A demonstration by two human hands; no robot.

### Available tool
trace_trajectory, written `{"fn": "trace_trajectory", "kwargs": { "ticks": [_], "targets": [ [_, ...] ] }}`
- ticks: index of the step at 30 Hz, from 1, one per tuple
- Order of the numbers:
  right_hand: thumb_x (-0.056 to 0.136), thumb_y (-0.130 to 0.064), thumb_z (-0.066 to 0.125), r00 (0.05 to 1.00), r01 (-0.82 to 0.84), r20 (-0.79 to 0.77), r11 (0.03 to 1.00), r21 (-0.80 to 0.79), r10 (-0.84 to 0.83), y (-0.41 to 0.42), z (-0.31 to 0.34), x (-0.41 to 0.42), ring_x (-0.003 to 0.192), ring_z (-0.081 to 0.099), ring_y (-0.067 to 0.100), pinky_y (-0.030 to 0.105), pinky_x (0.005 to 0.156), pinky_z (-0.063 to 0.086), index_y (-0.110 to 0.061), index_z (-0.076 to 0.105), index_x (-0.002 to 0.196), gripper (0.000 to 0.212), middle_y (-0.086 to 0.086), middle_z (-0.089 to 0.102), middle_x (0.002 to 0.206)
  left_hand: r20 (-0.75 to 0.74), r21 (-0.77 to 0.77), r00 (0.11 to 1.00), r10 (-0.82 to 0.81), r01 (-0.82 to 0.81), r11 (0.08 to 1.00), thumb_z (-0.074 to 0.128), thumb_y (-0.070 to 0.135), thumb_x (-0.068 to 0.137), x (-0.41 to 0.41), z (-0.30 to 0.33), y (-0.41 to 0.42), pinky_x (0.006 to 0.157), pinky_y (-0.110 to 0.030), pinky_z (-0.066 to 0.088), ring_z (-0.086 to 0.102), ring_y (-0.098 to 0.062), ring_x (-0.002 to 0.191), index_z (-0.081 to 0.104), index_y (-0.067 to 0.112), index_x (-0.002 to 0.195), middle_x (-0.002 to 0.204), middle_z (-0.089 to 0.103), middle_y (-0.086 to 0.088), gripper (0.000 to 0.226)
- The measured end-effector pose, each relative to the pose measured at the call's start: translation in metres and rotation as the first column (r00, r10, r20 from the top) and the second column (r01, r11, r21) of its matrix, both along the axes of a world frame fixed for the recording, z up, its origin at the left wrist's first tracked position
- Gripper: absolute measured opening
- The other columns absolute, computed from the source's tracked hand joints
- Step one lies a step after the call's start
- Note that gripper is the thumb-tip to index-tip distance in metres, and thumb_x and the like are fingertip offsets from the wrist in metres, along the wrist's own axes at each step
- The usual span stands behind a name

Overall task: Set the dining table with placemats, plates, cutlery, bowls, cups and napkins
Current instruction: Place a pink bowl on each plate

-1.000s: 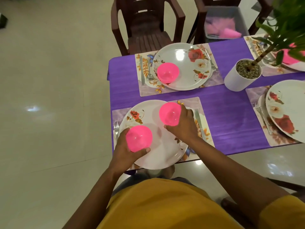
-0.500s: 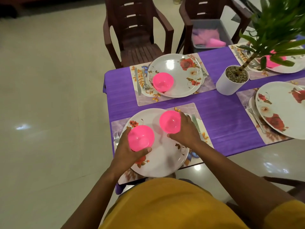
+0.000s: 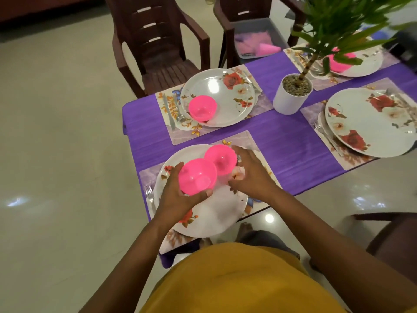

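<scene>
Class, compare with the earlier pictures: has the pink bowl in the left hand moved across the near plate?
Yes. The pink bowl in the left hand has shifted right across the near plate, closing on the second bowl.

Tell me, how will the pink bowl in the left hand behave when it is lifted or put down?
The pink bowl looks like thin, translucent plastic, so probably light and not fragile. The left hand holds it alone, which suggests little weight. Its base looks small and its surface glossy, so it may slide or tip on the smooth plate.
</scene>
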State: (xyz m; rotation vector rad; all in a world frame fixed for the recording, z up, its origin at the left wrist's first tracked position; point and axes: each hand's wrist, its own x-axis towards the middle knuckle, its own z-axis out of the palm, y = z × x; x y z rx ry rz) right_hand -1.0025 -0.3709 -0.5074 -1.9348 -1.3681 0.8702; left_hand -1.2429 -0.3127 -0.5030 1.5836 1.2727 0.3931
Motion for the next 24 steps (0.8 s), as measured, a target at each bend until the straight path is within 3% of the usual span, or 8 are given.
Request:
{"fn": "trace_trajectory", "kwargs": {
  "ticks": [4,9,12,14,16,20,22,24],
  "targets": [
    [0.072,-0.038,0.091,0.987,-0.113,-0.121,0.993,-0.035,0.108,-0.023,0.009,0.021,0.129,0.052,0.009,0.033,0.094,0.053,-0.044,0.024,0.155,0.108,-0.019,0.040,0.150,0.038,0.003,0.995,-0.091,0.091,0.996,0.092,0.059,0.063,0.042,0.009,-0.003,0.094,-0.019,0.043,0.045,0.001,0.126,0.038,0.036,0.153,0.143,0.042,0.025,0.107],
    [0.068,-0.047,0.093,0.984,-0.070,-0.164,0.997,0.036,0.075,-0.049,0.018,0.069,0.125,0.046,-0.007,0.026,0.102,0.049,-0.060,0.028,0.141,0.099,-0.033,0.043,0.137,0.051,-0.022,0.983,-0.177,0.178,0.984,0.093,0.054,0.068,0.121,0.016,-0.014,0.087,-0.018,0.048,0.050,-0.010,0.124,0.039,0.036,0.153,0.137,0.045,0.022,0.102],
    [0.068,-0.052,0.091,0.987,0.013,-0.159,1.000,0.018,-0.010,-0.070,0.018,0.119,0.127,0.046,-0.004,0.028,0.103,0.048,-0.049,0.029,0.149,0.102,-0.024,0.043,0.146,0.095,-0.044,0.974,-0.205,0.210,0.977,0.084,0.067,0.059,0.180,0.018,-0.031,0.092,-0.027,0.055,0.058,-0.007,0.120,0.044,0.039,0.149,0.134,0.052,0.023,0.102],
    [0.067,-0.057,0.089,0.989,0.041,-0.146,0.999,0.014,-0.038,-0.081,0.015,0.152,0.136,0.044,0.008,0.038,0.109,0.048,-0.038,0.026,0.157,0.111,-0.014,0.039,0.155,0.129,-0.076,0.972,-0.195,0.206,0.976,0.083,0.066,0.057,0.215,0.016,-0.040,0.088,-0.027,0.058,0.064,-0.004,0.115,0.052,0.041,0.139,0.129,0.060,0.021,0.091],
    [0.067,-0.058,0.089,0.986,0.071,-0.155,0.997,0.023,-0.066,-0.095,0.013,0.192,0.135,0.046,0.009,0.040,0.109,0.048,-0.034,0.028,0.157,0.111,-0.012,0.041,0.154,0.144,-0.088,0.970,-0.195,0.209,0.974,0.084,0.064,0.060,0.254,0.014,-0.051,0.087,-0.028,0.060,0.067,-0.006,0.112,0.056,0.041,0.132,0.127,0.065,0.015,0.081],
    [0.065,-0.059,0.090,0.980,0.092,-0.179,0.996,0.020,-0.086,-0.117,0.017,0.260,0.133,0.047,0.006,0.031,0.109,0.046,-0.034,0.030,0.156,0.111,-0.015,0.043,0.150,0.163,-0.124,0.969,-0.188,0.209,0.970,0.088,0.056,0.074,0.323,0.016,-0.071,0.083,-0.019,0.057,0.068,0.005,0.105,0.057,0.045,0.123,0.123,0.064,0.016,0.060],
    [0.065,-0.053,0.094,0.976,0.104,-0.194,0.994,0.024,-0.097,-0.125,0.018,0.290,0.129,0.049,0.001,0.026,0.106,0.047,-0.036,0.034,0.152,0.107,-0.019,0.047,0.144,0.186,-0.147,0.970,-0.160,0.188,0.971,0.083,0.035,0.085,0.354,0.015,-0.076,0.078,-0.011,0.054,0.065,0.018,0.095,0.058,0.035,0.128,0.121,0.063,0.017,0.050],
    [0.067,-0.047,0.095,0.972,0.111,-0.212,0.994,0.021,-0.104,-0.131,0.017,0.313,0.126,0.049,-0.003,0.021,0.101,0.049,-0.038,0.037,0.148,0.100,-0.025,0.048,0.137,0.178,-0.161,0.973,-0.149,0.179,0.971,0.081,0.031,0.089,0.377,0.014,-0.078,0.082,-0.011,0.054,0.063,0.019,0.097,0.057,0.020,0.142,0.129,0.063,0.011,0.059]
  ]
}}
